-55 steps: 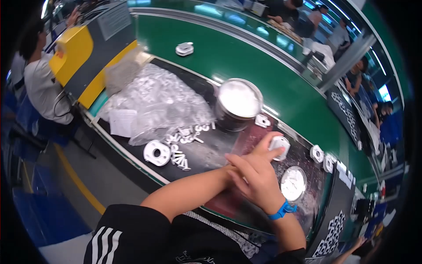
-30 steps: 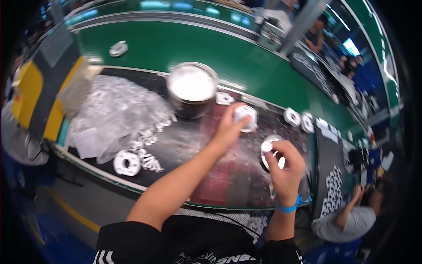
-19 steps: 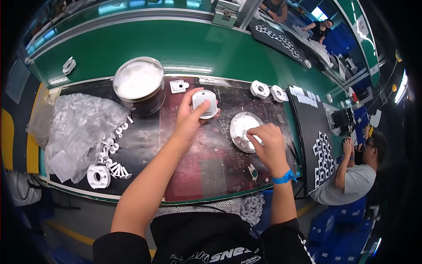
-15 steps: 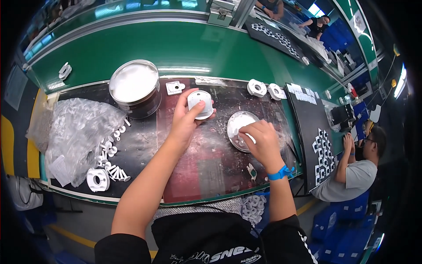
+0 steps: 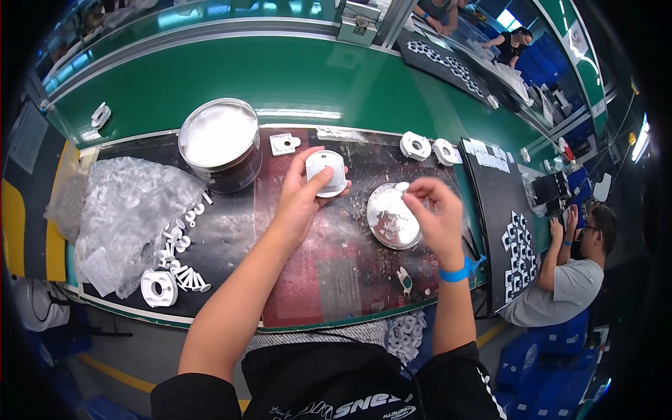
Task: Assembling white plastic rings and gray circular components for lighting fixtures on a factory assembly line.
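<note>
My left hand (image 5: 302, 192) grips a white flat plastic housing (image 5: 326, 173), rounded with straight sides, its thumb lying across the face. My right hand (image 5: 435, 210) is raised over the right side of a round shiny metal dish (image 5: 393, 220) smeared with white paste. Its fingers pinch a small white piece (image 5: 402, 187), whose kind I cannot make out. A white plate-like part (image 5: 284, 144) lies behind my left hand, beside a large tin (image 5: 222, 164) of white paste.
At the left, a clear plastic bag (image 5: 133, 217) lies by several loose white pegs (image 5: 190, 277) and a white ring-shaped part (image 5: 159, 288). Two white housings (image 5: 416, 145) sit at the back right. Beyond, a black board (image 5: 500, 231) carries small parts; a co-worker (image 5: 560, 280) sits there.
My right hand has lifted from inside the dish to its right edge, bringing up the small white piece. My left hand still holds the housing, and the whole view has shifted slightly.
</note>
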A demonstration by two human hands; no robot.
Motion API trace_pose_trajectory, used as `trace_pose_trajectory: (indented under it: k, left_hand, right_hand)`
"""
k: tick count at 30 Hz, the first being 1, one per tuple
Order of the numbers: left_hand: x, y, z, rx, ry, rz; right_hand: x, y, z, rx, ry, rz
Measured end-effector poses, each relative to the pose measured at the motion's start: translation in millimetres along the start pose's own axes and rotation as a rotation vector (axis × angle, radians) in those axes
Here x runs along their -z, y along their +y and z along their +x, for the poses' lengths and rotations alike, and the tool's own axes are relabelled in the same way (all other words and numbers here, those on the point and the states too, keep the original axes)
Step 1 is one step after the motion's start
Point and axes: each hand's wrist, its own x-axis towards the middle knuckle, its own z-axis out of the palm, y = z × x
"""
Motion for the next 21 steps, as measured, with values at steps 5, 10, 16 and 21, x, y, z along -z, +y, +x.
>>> trace_pose_trajectory:
  k: [5,10,16,21]
  left_hand:
    - [-4.6,-0.4,-4.3,0.053,0.001,0.113]
    - [-11.3,3.1,-15.4,0.124,-0.117,0.117]
    - [-22.7,13.8,-27.6,0.143,-0.177,0.213]
    - [-21.3,9.7,-26.7,0.149,-0.185,0.263]
  right_hand:
    - [-9.5,-3.9,38.5,-0.031,-0.133,0.592]
    - [-44.0,6.0,48.0,-0.086,-0.106,0.796]
    - [-63.0,3.7,31.0,-0.302,-0.148,1.017]
    - [-66.8,13.0,29.9,-0.351,-0.151,1.078]
